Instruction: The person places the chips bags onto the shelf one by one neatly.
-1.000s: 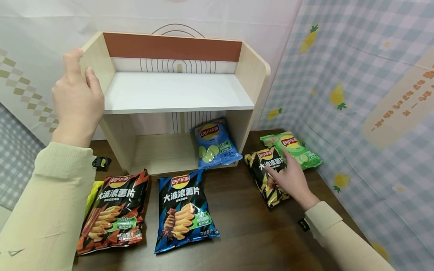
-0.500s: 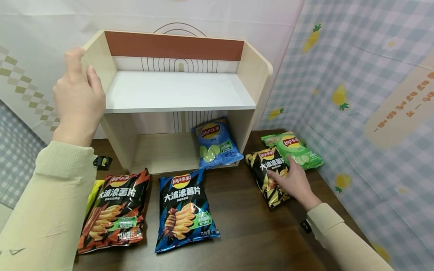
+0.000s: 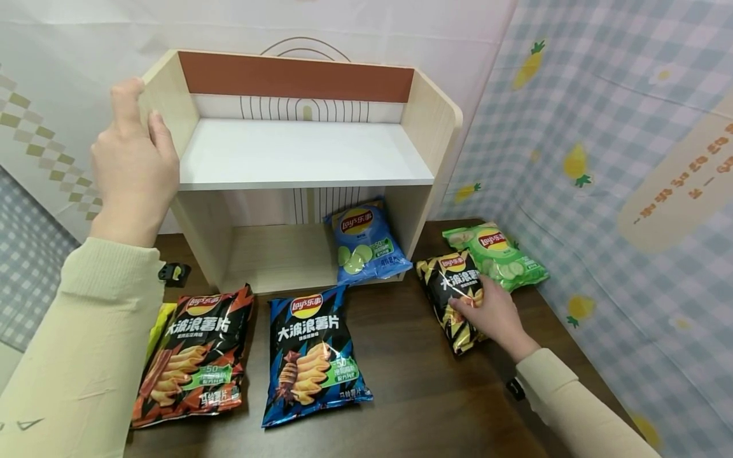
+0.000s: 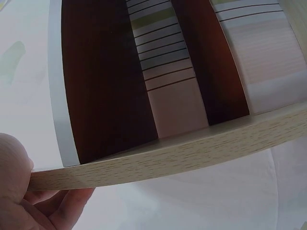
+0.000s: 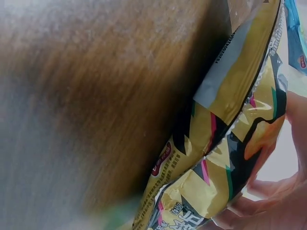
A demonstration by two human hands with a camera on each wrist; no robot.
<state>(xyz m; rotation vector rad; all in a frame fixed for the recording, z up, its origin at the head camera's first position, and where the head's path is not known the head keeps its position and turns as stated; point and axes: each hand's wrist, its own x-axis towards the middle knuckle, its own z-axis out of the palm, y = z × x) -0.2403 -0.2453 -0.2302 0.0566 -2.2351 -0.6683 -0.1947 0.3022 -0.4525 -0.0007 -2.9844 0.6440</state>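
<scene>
At the shelf's left side my left hand (image 3: 134, 165) grips the pale wooden side panel (image 4: 158, 167), thumb on one face and fingers on the other in the left wrist view. My right hand (image 3: 499, 320) holds a black-and-gold bag of chips (image 3: 452, 289) by its right edge, thumb on the front. The right wrist view shows that bag on edge, the hand's fingers (image 5: 268, 206) at its right side. Just behind it lies a green bag of chips (image 3: 509, 261). A blue bag of chips (image 3: 366, 245) leans in the shelf's lower right corner.
The two-tier shelf (image 3: 303, 152) stands against the back wall. In front lie a black-and-blue chip bag (image 3: 315, 362) and a red-and-black one (image 3: 195, 356) partly over a yellow bag (image 3: 157, 327). A checked cloth wall (image 3: 618, 191) bounds the right side of the brown table (image 3: 412, 394).
My right fingers have closed on the right edge of the black-and-gold bag, which has turned slightly and shifted a little. The left hand keeps its hold on the shelf panel.
</scene>
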